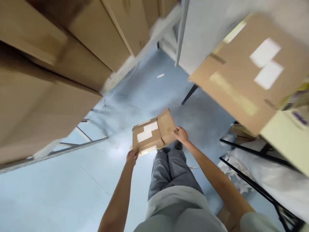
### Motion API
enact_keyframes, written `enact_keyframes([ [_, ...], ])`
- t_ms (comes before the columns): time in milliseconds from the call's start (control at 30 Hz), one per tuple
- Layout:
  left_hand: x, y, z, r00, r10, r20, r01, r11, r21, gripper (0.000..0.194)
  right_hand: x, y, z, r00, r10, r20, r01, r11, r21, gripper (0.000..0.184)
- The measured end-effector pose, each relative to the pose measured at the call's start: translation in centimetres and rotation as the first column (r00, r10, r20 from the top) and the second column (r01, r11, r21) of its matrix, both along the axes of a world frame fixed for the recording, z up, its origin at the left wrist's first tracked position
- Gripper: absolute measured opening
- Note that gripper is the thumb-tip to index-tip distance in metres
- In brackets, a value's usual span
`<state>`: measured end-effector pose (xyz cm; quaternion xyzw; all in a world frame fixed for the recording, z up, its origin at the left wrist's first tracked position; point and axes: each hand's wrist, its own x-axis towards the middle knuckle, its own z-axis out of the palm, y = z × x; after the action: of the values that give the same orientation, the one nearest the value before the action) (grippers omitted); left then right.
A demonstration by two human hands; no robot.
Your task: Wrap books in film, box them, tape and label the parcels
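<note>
A flattened cardboard box [153, 143] with white paper labels is held out in front of my legs, above the blue floor. My left hand [132, 156] grips its lower left corner, with the fingers partly hidden by the card. At the right end, my right hand [181, 134] pinches the edge of a flap, thumb on top. Strips of tape run along the near and far edges of the cardboard.
Large cardboard boxes [82, 38] fill a rack on the left. On the right, a big flat carton [243, 74] with white labels lies on a table. Below it are a black metal frame [260, 154] and white plastic wrapping [272, 170]. A paper scrap [160, 75] lies on the floor.
</note>
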<state>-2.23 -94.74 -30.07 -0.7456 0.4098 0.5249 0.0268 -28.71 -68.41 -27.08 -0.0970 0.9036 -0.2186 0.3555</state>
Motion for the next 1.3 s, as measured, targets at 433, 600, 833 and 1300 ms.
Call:
enact_keyframes([
  [433,-10.0,4.0,31.8,0.774,-0.572,-0.271,0.537,0.82,-0.199,0.069,-1.2,16.2,35.9,0.895,-0.25,-0.369,0.129,0.938,-0.323,0.03],
  [600,-21.9,8.9,34.0,0.59,-0.614,-0.525,0.605,0.766,-0.216,0.084,-12.8,22.1,40.0,0.733,-0.354,-0.58,0.225,0.932,-0.283,0.035],
  [833,-35.7,19.3,32.1,0.51,-0.637,-0.579,0.752,0.657,-0.06,0.066,-28.2,25.3,40.7,0.687,-0.402,-0.606,0.318,0.915,-0.247,0.047],
  [1300,-48.6,29.9,28.0,0.099,-0.798,-0.594,0.993,0.118,0.008,0.048,-16.9,24.6,32.4,0.838,-0.541,-0.064,0.536,0.84,-0.089,0.025],
])
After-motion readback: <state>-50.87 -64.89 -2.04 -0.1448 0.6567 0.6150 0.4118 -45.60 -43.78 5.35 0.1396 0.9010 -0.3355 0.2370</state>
